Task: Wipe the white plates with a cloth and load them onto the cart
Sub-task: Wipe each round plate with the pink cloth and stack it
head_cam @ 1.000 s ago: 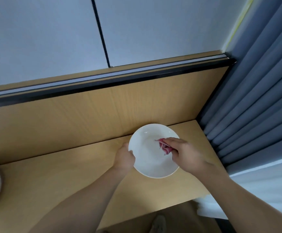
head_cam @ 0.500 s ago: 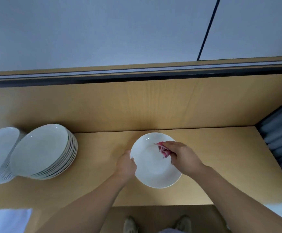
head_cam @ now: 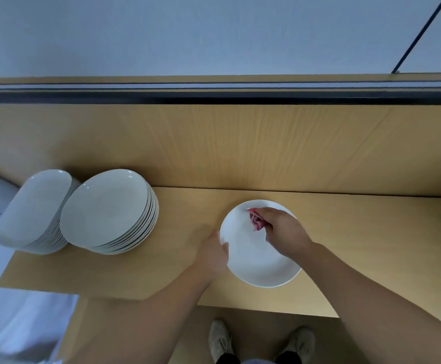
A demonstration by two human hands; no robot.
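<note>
A white plate (head_cam: 250,261) is held over the wooden shelf (head_cam: 177,214), right of centre. My left hand (head_cam: 212,252) grips its left rim. My right hand (head_cam: 283,232) pinches a bunched pink cloth (head_cam: 256,222) against the plate's upper inside. Two stacks of white plates stand at the shelf's left: a round stack (head_cam: 109,211) and, beside it at the far left, a second stack (head_cam: 34,211). No cart is in sight.
A wooden back panel (head_cam: 240,143) rises behind the shelf, topped by a dark rail and a pale wall. White fabric (head_cam: 11,306) lies below the shelf's left end. My shoes (head_cam: 220,340) stand on the floor beneath.
The view has swung left: the curtain at the right has gone from sight and the two plate stacks have come into view. Both hands keep their hold on plate and cloth.
</note>
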